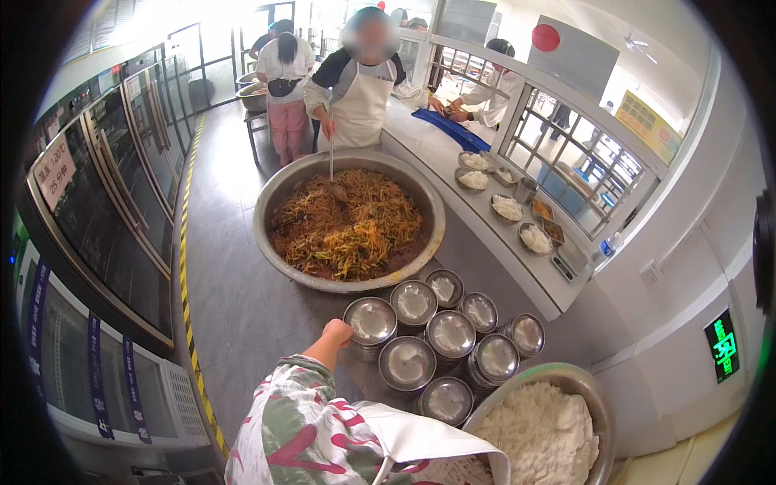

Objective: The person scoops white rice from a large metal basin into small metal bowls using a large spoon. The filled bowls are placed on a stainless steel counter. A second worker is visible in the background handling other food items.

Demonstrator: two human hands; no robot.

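My left hand (337,333) reaches forward from a patterned sleeve, fingers closed at the rim of the top metal bowl (370,320) on a stack. The fingertips are partly hidden against that stack. Around it stand several more stacks of round steel bowls, among them a near stack (407,362) and a middle stack (450,333). My right hand is out of view. Close to my apron, at the lower right, sits a large metal basin (606,418) of cooked white rice (539,430).
Beyond the stacks stands a wide metal basin (267,254) of shredded vegetables (357,224). A person in an apron (357,103) holds a long-handled ladle (331,151) in it. Bowls of rice (506,207) line the white counter (436,176) at right. Glass-fronted cabinets (115,163) flank the left.
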